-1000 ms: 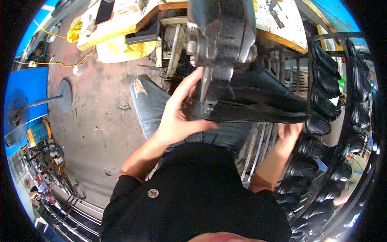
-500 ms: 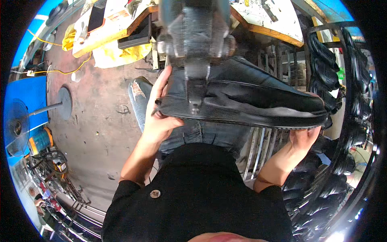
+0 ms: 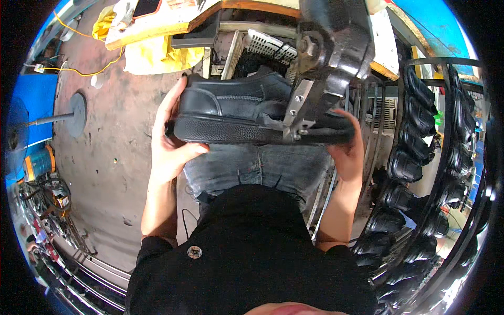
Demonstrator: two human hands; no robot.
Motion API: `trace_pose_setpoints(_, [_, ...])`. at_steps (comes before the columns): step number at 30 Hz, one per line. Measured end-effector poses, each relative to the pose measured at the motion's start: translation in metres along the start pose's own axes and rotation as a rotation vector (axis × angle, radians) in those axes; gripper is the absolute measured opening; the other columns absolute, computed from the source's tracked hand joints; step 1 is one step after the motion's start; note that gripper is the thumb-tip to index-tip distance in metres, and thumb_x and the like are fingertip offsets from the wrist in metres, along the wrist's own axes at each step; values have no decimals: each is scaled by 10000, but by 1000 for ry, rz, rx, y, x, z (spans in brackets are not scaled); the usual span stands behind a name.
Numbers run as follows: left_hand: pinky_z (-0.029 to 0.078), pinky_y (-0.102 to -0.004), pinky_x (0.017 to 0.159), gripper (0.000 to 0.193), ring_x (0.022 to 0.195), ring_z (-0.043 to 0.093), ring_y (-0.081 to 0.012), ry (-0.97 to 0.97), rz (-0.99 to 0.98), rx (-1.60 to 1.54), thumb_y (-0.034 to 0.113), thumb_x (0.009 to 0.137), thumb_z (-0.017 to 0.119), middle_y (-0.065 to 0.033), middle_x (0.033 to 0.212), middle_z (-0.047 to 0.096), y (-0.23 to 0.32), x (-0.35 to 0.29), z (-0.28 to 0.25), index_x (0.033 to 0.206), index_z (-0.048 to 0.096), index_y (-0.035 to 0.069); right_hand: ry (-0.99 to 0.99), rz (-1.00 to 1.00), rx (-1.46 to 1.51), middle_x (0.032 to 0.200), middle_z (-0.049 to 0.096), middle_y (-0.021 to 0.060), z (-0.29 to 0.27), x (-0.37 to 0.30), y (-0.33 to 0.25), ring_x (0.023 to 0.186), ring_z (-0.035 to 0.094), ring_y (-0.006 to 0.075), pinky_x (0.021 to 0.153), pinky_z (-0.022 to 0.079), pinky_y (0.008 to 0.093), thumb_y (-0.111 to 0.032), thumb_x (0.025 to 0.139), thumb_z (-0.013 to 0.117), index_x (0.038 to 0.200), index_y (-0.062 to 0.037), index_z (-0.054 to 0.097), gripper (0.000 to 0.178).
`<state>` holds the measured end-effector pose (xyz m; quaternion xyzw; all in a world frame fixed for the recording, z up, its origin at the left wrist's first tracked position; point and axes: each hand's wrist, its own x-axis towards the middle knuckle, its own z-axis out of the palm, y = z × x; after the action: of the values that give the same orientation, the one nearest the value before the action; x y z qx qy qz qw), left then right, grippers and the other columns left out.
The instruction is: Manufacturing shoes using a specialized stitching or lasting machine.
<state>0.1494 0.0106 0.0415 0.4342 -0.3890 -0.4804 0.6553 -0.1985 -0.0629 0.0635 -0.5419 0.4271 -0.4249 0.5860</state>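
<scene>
Black leather shoe (image 3: 236, 113) sits centre frame, sole toward you, held sideways btwn both your hands. Your left hand (image 3: 170, 142) is wrapped round the end at centre-left, thumb under the sole, fingers over the upper. Your right hand (image 3: 347, 149) grasps the other end at centre-right, partly hidden behind the grey metal machine head (image 3: 331, 58) that comes down from the top & meets the shoe w/ a bracket. Rack of black shoes (image 3: 420, 173) curves down the right edge. Yellow cloth (image 3: 157, 55) lies upper left, by a workbench (image 3: 173, 21).
</scene>
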Motion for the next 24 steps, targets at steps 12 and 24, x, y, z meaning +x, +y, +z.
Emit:
trace_pose_setpoints(12, [477, -427, 1031, 838, 1236, 579, -342, -91, 399, 778, 66, 566, 946, -199, 1354, 552, -8, -18, 16, 1336, 617, 42, -159, -275, -791, 919, 632, 97, 79, 39, -14, 929, 604, 319, 819, 483, 403, -167, 827, 792, 916, -63, 688, 172])
trace_pose_setpoints(24, [523, -353, 1011, 1118, 1201, 611, -220, -7, -7, 166, 150, 585, 995, -127, 1358, 586, -9, -12, 34, 1516, 399, -16, 395, -445, -272, 965, 674, 50, 28, 2, 24, 953, 612, 197, 840, 491, 339, -81, 905, 732, 1006, -77, 670, 119])
